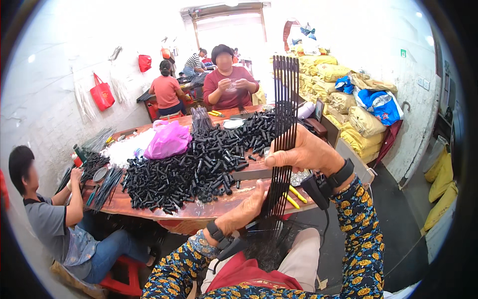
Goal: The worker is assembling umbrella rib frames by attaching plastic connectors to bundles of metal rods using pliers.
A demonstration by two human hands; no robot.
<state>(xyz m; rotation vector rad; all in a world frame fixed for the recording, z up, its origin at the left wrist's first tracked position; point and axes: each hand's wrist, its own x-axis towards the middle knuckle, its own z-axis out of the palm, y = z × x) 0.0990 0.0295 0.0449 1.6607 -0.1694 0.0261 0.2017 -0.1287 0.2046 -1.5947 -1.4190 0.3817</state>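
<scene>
A row of long, thin black rods (285, 94) stands almost upright in front of me, side by side like a comb, with small knobs at the top ends. My right hand (303, 149) is closed around the rods at mid-height, its thumb across the near side. Lower down, my left hand (241, 212) holds the left edge of the bundle, thumb pointing up and some fingers hidden behind the rods. The lower ends blur over my lap. Just right of the rods, yellow-handled pliers (298, 194) lie on the table's near edge.
A large heap of short black tubes (169, 184) covers the wooden table (234, 199), with a pink plastic bag (168, 139) on it. Co-workers sit at the left (55, 219) and across (231, 84). Yellow sacks (366, 122) are stacked at the right.
</scene>
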